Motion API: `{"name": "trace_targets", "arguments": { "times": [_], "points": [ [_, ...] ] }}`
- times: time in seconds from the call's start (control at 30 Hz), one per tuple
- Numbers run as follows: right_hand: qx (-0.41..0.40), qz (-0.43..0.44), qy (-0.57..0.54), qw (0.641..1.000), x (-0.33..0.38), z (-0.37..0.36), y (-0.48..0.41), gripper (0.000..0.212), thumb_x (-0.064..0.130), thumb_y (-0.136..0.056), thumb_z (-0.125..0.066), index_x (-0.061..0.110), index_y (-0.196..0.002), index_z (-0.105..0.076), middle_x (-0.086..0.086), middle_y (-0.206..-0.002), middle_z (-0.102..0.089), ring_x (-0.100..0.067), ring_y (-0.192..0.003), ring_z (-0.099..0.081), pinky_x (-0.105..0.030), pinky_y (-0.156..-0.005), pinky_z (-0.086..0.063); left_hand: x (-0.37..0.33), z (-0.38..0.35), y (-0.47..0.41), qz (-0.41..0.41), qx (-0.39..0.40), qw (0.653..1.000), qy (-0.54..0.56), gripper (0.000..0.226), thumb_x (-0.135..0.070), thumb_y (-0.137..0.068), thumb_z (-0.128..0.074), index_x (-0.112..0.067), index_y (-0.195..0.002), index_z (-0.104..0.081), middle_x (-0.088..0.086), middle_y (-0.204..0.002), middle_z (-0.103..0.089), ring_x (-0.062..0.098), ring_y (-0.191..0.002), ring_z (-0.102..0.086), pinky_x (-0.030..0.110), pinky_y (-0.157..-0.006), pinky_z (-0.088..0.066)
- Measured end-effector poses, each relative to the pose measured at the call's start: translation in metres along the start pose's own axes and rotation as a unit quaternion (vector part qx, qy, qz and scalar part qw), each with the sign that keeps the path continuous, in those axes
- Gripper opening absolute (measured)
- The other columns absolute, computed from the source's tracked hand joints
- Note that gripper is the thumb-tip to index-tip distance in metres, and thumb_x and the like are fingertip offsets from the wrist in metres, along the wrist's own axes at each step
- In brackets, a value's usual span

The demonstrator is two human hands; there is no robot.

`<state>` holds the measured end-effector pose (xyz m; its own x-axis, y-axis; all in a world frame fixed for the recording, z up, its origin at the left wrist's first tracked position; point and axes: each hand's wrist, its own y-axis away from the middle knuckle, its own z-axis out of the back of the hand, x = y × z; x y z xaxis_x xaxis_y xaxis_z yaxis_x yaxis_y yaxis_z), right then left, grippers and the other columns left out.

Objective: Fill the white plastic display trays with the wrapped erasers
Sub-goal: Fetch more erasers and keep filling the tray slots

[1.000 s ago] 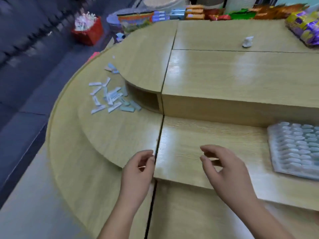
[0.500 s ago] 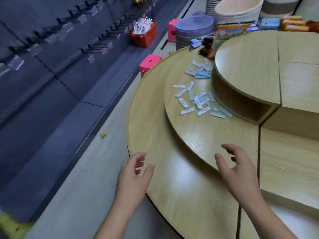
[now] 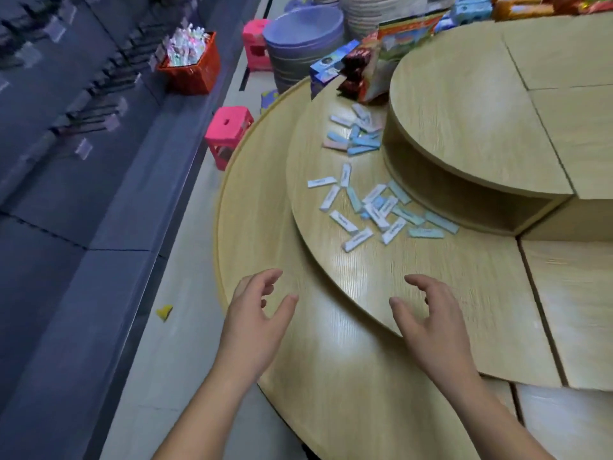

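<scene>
Wrapped erasers lie well apart from our hands. Our left hand and right hand hover with fingers loosely spread, holding nothing, over the lower tier and the middle tier. Farther out, the erasers lie scattered on that middle tier, beside the top tier.

Both bare forearms reach forward side by side, palms down. The left hand is relaxed, its fingers loosely bent and a little spread, and its thumb angles inward toward the right hand. The right hand mirrors it, with fingers half curled and thumb pointing back at the left. Neither grips anything. The hands are apart and level with each other, wrists straight.
</scene>
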<state>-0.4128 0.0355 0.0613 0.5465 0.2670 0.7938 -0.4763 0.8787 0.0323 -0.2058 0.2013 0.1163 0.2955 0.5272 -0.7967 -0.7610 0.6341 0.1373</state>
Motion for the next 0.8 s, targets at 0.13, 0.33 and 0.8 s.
{"name": "trace_targets", "arguments": {
  "times": [0.13,0.33,0.8],
  "points": [
    [-0.023,-0.045,0.034,0.998,0.017,-0.033,-0.029,0.041,0.032,-0.085,-0.071,0.024,-0.123,-0.057,0.012,-0.125,-0.055,-0.013,-0.122,-0.048,-0.025,-0.099,-0.032,0.001,0.024,-0.067,-0.053,0.061,0.995,-0.051,0.043,-0.041,-0.087,-0.068,-0.041,-0.128,-0.055,-0.030,-0.121,-0.048,-0.008,-0.118,-0.048,0.012,-0.094,-0.038],
    [-0.062,-0.089,0.052,0.993,0.046,-0.064,-0.058,0.051,0.032,-0.081,-0.076,0.022,-0.127,-0.056,0.007,-0.134,-0.052,-0.015,-0.127,-0.045,-0.027,-0.103,-0.032,-0.007,0.026,-0.160,-0.116,0.137,0.978,-0.110,0.053,-0.043,-0.087,-0.070,-0.036,-0.135,-0.049,-0.020,-0.135,-0.041,-0.009,-0.123,-0.038,0.015,-0.102,-0.030],
    [-0.157,-0.203,0.214,0.943,0.087,-0.187,-0.146,0.088,0.054,-0.066,-0.081,0.017,-0.138,-0.047,-0.017,-0.151,-0.037,-0.037,-0.142,-0.032,-0.059,-0.106,-0.039,-0.027,-0.054,-0.462,-0.311,0.264,0.881,-0.239,0.089,-0.051,-0.081,-0.072,-0.022,-0.153,-0.028,0.010,-0.165,-0.005,0.033,-0.151,-0.013,0.052,-0.120,-0.022]
  ]
}}
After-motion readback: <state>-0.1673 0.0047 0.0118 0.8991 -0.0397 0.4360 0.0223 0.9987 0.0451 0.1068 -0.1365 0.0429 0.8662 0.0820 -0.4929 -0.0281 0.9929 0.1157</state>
